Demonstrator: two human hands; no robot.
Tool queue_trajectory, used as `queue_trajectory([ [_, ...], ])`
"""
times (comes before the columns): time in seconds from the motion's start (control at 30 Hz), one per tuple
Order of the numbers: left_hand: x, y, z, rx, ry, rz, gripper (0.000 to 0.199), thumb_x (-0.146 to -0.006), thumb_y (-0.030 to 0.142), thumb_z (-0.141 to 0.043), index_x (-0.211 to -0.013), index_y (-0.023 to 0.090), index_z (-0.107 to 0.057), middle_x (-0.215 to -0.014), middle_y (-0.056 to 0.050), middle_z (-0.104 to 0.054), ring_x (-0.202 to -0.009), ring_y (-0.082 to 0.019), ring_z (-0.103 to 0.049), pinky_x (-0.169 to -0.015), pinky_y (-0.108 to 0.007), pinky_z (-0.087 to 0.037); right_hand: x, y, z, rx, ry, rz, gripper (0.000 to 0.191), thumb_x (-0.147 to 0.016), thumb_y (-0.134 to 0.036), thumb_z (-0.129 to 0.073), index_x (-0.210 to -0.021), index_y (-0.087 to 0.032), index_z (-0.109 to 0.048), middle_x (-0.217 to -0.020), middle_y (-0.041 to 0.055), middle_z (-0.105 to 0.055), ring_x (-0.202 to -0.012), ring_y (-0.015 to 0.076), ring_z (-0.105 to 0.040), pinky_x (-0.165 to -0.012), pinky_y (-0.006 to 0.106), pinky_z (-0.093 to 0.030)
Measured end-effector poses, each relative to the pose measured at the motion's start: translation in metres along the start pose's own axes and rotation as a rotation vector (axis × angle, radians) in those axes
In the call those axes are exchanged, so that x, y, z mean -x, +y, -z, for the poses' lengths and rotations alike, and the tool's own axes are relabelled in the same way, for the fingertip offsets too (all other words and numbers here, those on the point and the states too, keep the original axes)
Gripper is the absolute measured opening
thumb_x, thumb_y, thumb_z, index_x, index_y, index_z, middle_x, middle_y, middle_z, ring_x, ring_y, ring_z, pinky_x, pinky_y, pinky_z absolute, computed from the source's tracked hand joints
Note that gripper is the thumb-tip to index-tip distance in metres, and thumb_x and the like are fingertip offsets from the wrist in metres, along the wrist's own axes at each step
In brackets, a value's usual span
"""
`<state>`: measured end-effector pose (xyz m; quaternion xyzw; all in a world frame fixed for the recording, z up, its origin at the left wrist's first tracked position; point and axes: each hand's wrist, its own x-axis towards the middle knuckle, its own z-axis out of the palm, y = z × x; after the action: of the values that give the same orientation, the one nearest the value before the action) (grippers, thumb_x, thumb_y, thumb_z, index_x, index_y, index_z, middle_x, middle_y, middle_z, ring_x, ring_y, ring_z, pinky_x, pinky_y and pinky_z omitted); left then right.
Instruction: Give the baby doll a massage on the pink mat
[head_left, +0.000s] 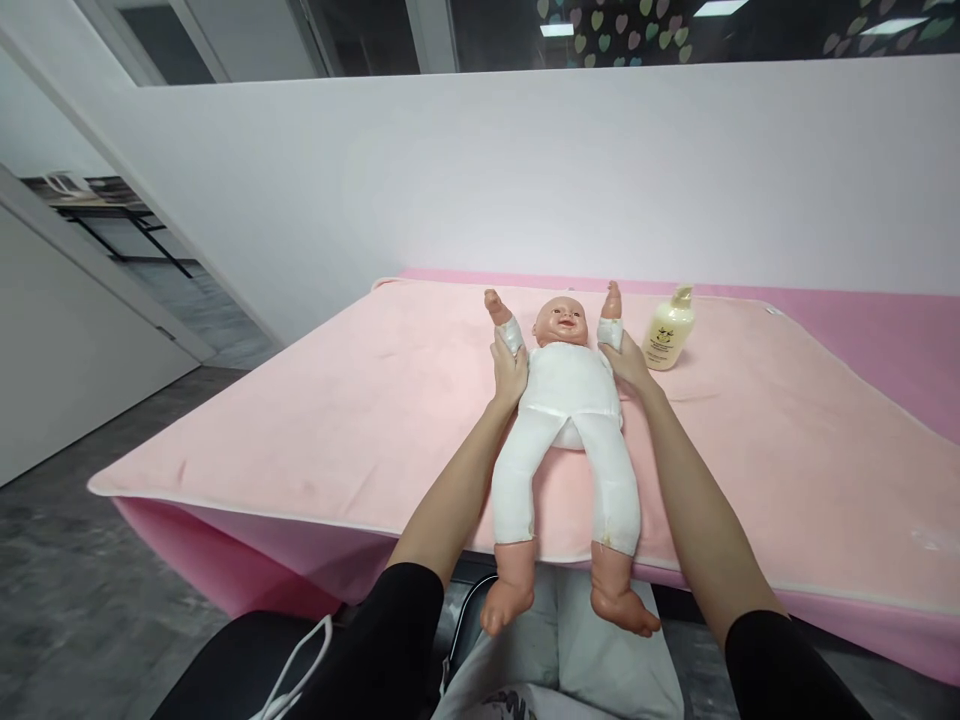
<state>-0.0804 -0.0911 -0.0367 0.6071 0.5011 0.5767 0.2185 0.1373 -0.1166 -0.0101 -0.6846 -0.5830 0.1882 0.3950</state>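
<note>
A baby doll (pixel 570 380) with a white cloth body lies face up on a pink blanket (pixel 315 400), its head toward the wall and its feet hanging past the near edge. Both doll arms point upward. My left hand (pixel 510 371) is closed around the doll's arm on the left, below its plastic forearm. On the other side, my right hand (pixel 627 360) grips the doll's right-side arm in the same way. A pale yellow pump bottle (pixel 669 332) stands just beyond my right hand, to its right.
A white wall (pixel 525 170) with a window above rises behind the table. Pink cloth (pixel 885 350) shows under the blanket. At the lower left are a black chair (pixel 240 670) and a white cable (pixel 300 670). A door (pixel 75 340) stands far left.
</note>
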Motion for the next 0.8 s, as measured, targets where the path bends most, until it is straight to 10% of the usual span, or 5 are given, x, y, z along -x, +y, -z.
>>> queue_trajectory([
  [0.13,-0.002,0.001,0.003,-0.174,-0.107,0.088,0.073,-0.083,0.03,-0.044,-0.144,0.014,-0.007,-0.109,-0.017,-0.049,-0.09,-0.027,-0.055,-0.076,-0.039,-0.043,0.003,-0.007,-0.008,0.256,-0.031,-0.035,0.053,-0.082,-0.051,-0.042,-0.121,-0.015,-0.041,-0.108,0.0153,-0.06,-0.098,0.0303,-0.056,-0.079,0.039,-0.043],
  [0.43,-0.006,-0.002,0.004,-0.087,-0.249,0.134,0.06,-0.084,0.044,-0.044,-0.137,0.018,-0.036,-0.099,-0.012,-0.066,-0.089,-0.029,-0.061,-0.079,-0.037,-0.042,0.0,-0.004,-0.012,0.339,-0.131,-0.186,0.066,-0.081,-0.063,-0.032,-0.121,-0.012,-0.044,-0.112,0.0197,-0.058,-0.103,0.0305,-0.055,-0.084,0.041,-0.041],
  [0.63,0.0,-0.001,0.003,0.018,0.05,-0.001,0.065,-0.083,0.034,-0.046,-0.139,0.011,-0.024,-0.136,-0.016,-0.042,-0.126,-0.025,-0.04,-0.101,-0.033,-0.033,0.0,-0.013,0.015,-0.123,-0.287,-0.205,0.04,-0.084,-0.04,-0.043,-0.114,-0.016,-0.051,-0.092,0.0113,-0.065,-0.074,0.023,-0.062,-0.068,0.037,-0.049],
  [0.8,0.006,0.006,0.004,0.118,0.147,-0.073,0.044,-0.079,0.021,-0.045,-0.122,0.012,-0.044,-0.118,-0.014,-0.053,-0.115,-0.024,-0.048,-0.099,-0.034,-0.037,0.013,-0.024,0.062,-0.375,-0.53,-0.089,0.039,-0.067,-0.019,-0.062,-0.106,-0.02,-0.058,-0.098,0.0068,-0.064,-0.081,0.0203,-0.061,-0.068,0.035,-0.053],
])
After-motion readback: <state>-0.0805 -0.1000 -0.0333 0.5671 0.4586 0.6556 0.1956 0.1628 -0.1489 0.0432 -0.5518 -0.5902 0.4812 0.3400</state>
